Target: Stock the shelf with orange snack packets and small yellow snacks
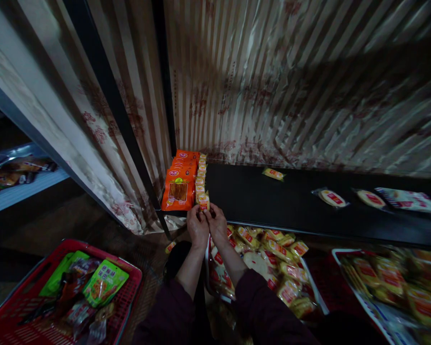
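My left hand (198, 227) and my right hand (217, 225) come together at the front edge of the black shelf (244, 191). Between their fingertips is a small yellow snack packet (203, 201) with a red label, held upright by both. It stands at the front end of a row of similar yellow packets (200, 178) running back along the shelf. Left of that row, touching or nearly so, are several orange snack bags (179, 186) lined up one behind another. The undersides of my fingers are hidden.
Farther right on the shelf lie a yellow packet (273, 174), two round wrapped snacks (332, 198) and a patterned packet (411, 200). Below are a box of yellow packets (280, 249), another box (391, 278) and a red basket (134, 278) with green bags. A black post (165, 76) rises at the shelf's left.
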Demonstrator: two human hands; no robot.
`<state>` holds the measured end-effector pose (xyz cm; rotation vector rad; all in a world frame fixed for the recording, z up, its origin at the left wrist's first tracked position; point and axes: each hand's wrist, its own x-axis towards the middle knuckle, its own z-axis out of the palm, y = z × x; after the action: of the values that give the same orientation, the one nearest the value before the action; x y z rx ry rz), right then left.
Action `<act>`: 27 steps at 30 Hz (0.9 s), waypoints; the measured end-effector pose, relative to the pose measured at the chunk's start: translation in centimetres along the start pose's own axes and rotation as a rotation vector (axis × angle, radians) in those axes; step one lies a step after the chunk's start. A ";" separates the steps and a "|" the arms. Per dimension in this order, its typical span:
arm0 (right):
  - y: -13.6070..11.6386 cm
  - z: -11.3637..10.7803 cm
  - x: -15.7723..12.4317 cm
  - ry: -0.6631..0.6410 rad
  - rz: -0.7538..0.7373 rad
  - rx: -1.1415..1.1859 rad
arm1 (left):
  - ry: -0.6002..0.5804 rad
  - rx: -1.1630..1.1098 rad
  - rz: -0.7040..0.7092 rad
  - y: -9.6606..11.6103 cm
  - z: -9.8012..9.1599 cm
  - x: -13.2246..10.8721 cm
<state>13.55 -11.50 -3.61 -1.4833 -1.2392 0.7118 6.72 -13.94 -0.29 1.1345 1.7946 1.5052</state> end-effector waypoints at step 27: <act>0.4 1.4 2.3 -0.058 -0.086 -0.242 | -0.038 0.060 0.110 -1.2 0.7 2.4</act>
<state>13.10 -8.86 -4.06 -1.6021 -1.4656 0.5655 5.79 -11.58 -1.32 1.3011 1.7888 1.4901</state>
